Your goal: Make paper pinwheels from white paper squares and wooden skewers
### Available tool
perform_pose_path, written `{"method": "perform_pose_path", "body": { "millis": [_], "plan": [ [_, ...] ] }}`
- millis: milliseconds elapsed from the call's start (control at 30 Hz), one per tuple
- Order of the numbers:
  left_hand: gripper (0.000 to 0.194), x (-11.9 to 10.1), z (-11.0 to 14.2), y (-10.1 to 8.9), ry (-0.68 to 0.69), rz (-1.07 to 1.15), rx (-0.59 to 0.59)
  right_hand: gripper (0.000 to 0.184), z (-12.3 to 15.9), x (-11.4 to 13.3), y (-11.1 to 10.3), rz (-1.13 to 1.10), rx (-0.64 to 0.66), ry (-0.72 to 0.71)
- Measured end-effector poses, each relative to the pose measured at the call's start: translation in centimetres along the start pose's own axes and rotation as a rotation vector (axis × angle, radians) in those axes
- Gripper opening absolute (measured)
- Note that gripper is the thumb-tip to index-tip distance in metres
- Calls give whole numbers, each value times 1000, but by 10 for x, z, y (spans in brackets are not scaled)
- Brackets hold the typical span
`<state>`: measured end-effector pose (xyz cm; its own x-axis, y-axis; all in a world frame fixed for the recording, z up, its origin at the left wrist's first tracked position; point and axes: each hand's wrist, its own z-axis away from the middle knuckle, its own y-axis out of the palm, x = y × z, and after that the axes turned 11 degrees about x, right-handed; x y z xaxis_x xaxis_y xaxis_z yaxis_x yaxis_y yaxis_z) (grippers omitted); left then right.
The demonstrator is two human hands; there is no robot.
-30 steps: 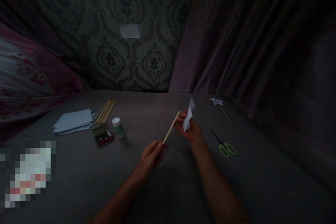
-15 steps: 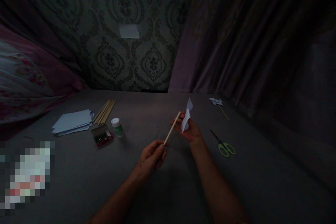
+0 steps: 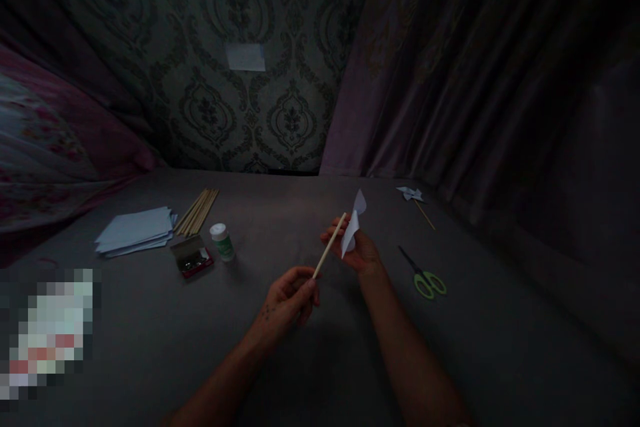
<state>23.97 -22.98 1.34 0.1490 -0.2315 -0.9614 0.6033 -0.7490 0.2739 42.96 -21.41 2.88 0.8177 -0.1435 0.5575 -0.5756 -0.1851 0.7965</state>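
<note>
My left hand (image 3: 290, 297) is closed round the lower end of a thin wooden stick (image 3: 329, 247), which slants up to the right. The stick's top end is close to a folded white paper pinwheel (image 3: 350, 235), seen nearly edge-on. My right hand (image 3: 366, 255) holds the pinwheel from behind, with its fingertips partly hidden by the paper. Whether stick and paper are joined I cannot tell. To the right of my right hand lie scissors (image 3: 423, 277) with green handles.
At the left are a stack of white paper (image 3: 135, 232), a bundle of wooden sticks (image 3: 199, 212), an open small box (image 3: 193, 259) of metal bits and a white-green bottle (image 3: 221, 242). Another pinwheel on a stick (image 3: 413, 195) lies at the back right. A blurred patch covers the lower left.
The pinwheel and my right hand have shifted slightly left, and the paper has turned a little against the stick's top. My left hand keeps its grip on the stick.
</note>
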Motion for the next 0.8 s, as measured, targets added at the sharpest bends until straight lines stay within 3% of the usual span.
{"method": "perform_pose_path", "body": {
  "millis": [167, 800],
  "plan": [
    [38, 1, 0, 0, 5, 14, 21, 17, -1, -2, 4, -58, 6, 19],
    [42, -5, 2, 4, -34, 22, 54, 20, -3, -3, 11, -48, 73, -11]
  ]
}}
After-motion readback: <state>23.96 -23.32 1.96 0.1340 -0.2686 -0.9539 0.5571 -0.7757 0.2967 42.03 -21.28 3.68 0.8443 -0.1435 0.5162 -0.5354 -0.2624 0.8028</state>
